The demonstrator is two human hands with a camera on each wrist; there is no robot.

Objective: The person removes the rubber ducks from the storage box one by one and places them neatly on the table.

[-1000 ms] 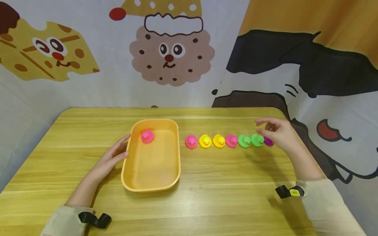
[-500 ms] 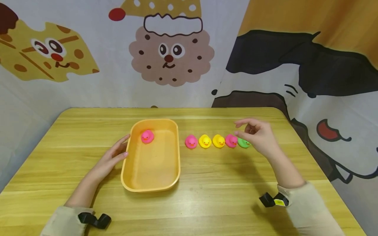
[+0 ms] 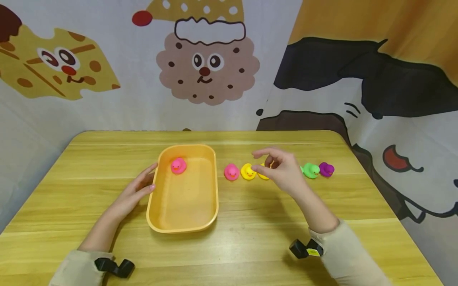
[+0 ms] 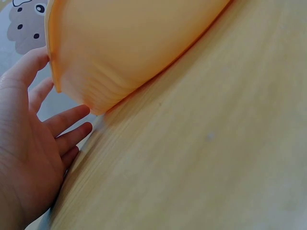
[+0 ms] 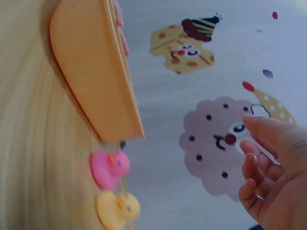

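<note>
My left hand (image 3: 135, 191) rests against the left side of a yellow-orange plastic tub (image 3: 187, 204), its fingers (image 4: 69, 120) extended by the wall and rim. Inside the tub, near its far left corner, sits a pink rubber duck (image 3: 178, 165). To the right of the tub runs a row of rubber ducks: a pink one (image 3: 231, 172), a yellow one (image 3: 247, 171), another yellow one partly covered, and at the far end a green (image 3: 311, 171) and a purple one (image 3: 326, 169). Over the row's middle hovers my right hand (image 3: 284, 172), thumb and forefinger apart, holding nothing. It hides some ducks.
Everything stands on a wood-grain table (image 3: 229, 254). Behind it hangs a white cloth backdrop (image 3: 136, 99) printed with cartoon figures. A black camera mount (image 3: 116, 268) is strapped at my left cuff, with a similar mount (image 3: 304, 249) on the right.
My right hand has swept leftward over the duck row, from the purple end to the yellow ducks, uncovering the purple and a green one. My left hand and the tub have stayed put.
</note>
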